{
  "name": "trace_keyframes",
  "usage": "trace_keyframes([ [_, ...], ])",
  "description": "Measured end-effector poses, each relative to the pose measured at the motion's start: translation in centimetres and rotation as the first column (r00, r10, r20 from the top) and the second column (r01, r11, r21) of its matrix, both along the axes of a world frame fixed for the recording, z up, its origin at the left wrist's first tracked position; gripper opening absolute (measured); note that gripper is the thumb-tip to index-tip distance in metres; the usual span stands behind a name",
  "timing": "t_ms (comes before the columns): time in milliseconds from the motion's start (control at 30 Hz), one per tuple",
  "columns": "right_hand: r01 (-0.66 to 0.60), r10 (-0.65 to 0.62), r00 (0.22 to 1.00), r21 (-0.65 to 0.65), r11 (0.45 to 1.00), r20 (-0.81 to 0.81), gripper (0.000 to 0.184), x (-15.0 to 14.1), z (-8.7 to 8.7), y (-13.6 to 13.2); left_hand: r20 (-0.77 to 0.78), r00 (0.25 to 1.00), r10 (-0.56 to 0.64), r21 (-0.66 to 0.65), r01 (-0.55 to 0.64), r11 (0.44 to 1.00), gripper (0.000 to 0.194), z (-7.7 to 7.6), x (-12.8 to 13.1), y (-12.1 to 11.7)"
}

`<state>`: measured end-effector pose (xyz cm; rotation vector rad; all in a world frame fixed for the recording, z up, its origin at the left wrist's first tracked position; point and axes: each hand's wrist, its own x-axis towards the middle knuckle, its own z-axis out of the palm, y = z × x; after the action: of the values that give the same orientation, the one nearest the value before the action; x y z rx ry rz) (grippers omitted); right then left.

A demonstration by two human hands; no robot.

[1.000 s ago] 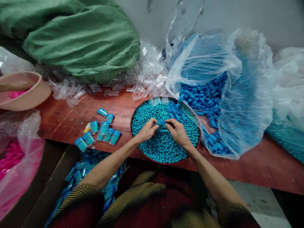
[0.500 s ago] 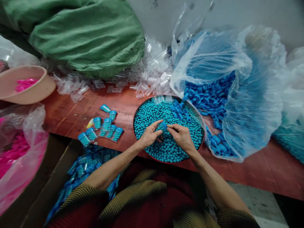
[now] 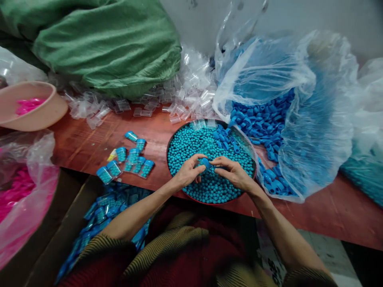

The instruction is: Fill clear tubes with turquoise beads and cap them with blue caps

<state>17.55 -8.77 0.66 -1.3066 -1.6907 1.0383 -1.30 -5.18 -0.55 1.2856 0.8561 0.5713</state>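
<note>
Pinching a blue cap (image 3: 206, 163) between thumb and forefinger, my left hand (image 3: 188, 172) is over turquoise beads (image 3: 221, 192) within the round tray's (image 3: 215, 203) rim; my right hand (image 3: 233, 173), half open, sits beside the cap, contact unclear on my feed.

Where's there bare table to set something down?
Mainly the table between the bowl and the jars, in front of the clear tubes. A narrow strip separates jars from pan, and another patch fronts the blue bag. Behind the pan it's crowded with tubes and that bag; the pan itself holds beads.
</note>
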Motion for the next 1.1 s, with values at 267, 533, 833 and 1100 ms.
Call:
trace_keyframes([
  [267, 0.236, -0.242, 0.961, -0.059, 0.97, -0.134, 0.048, -2.0, -1.4, -0.3, -0.125, 0.992, -0.018, 0.095, 0.03, 0.995, 0.045, 0.3, -0.6, -0.9],
  [533, -0.021, -0.119, 0.876, 0.283, 0.959, 0.467, 0.092, -4.2, -1.3, -2.3, -0.017, 0.996, 0.087, 0.296, -0.078, 0.952, 0.049, 0.4, 0.2, -1.6],
  [833, 0.028, -0.277, 0.777, 0.409, 0.912, 0.565, 0.073, -5.4, -2.9, -1.6, -0.022, 0.975, 0.221, 0.117, -0.217, 0.969, 0.022, 0.9, 1.0, -1.9],
  [1100, -0.057, -0.126, 0.753, 0.254, 0.966, 0.646, 0.069, -6.7, -1.4, -1.6, -0.173, 0.96, 0.218, 0.293, -0.162, 0.942, 0.023, 1.0, -1.2, -1.6],
])
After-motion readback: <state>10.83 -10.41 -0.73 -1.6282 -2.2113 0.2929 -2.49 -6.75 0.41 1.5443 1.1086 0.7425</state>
